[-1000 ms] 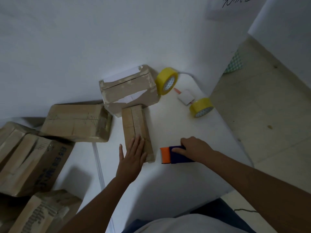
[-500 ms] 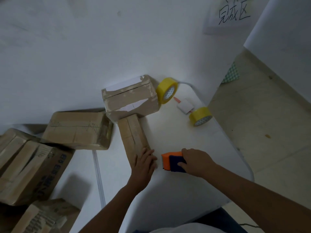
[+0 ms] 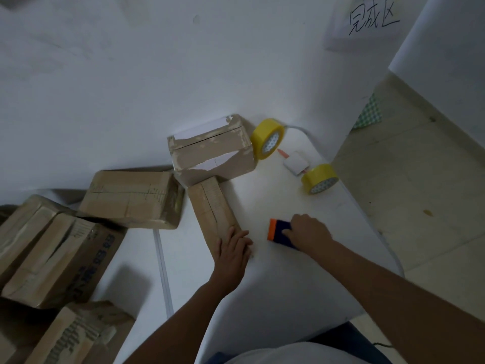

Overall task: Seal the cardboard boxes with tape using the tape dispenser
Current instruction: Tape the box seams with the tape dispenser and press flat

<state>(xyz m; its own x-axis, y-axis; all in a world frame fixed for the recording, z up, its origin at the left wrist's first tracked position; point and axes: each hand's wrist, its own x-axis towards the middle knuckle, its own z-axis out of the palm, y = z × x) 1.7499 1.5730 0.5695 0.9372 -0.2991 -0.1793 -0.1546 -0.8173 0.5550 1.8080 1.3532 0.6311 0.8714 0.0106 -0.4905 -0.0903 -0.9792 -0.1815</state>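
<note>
Cardboard boxes are crowding the white surface (image 3: 275, 279): a long narrow box (image 3: 211, 208) is lying flat near its middle, its far end touching a taller box (image 3: 212, 153) that is standing against the wall. The left hand (image 3: 232, 249) is pressing flat on the near end of the narrow box, its fingers (image 3: 236, 236) lying together and extended rather than gripping anything. Just to the right, apart from that box, the right hand (image 3: 308, 233) is resting over the tape dispenser (image 3: 279, 229), a dark blue body with an orange end, which is sitting on the surface; the fingers are curling over its top and holding it. Behind, one yellow tape roll (image 3: 267, 139) is leaning on the taller box, and a second yellow roll (image 3: 319, 178) is lying near the right edge, with a small white pad (image 3: 296, 162) between them. To the left, a wide brown box (image 3: 131, 198) is sitting beside the narrow one, and further boxes with printed lettering (image 3: 52, 256) are piling up at the left edge. A paper sign with handwritten characters (image 3: 372, 18) is hanging on the wall above.
</note>
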